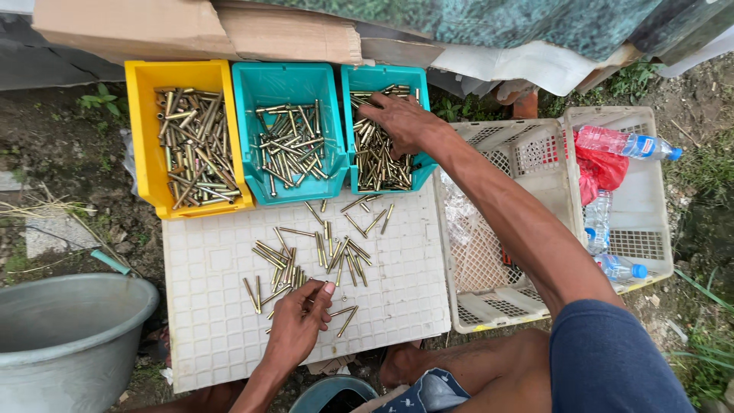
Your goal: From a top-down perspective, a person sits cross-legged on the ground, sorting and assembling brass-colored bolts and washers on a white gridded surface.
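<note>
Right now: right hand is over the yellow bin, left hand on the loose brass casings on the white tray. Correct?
Not quite. In the head view the right hand is over the right-hand teal bin, not the yellow bin. The rest holds: the left hand is on the loose brass casings on the white tray.

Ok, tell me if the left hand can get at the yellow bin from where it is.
Probably yes. The left hand rests on the loose brass pieces on the white panel, and the yellow bin sits open-topped at the panel's far left edge. Only bare panel lies between; the right hand is off in the far teal bin.
</note>
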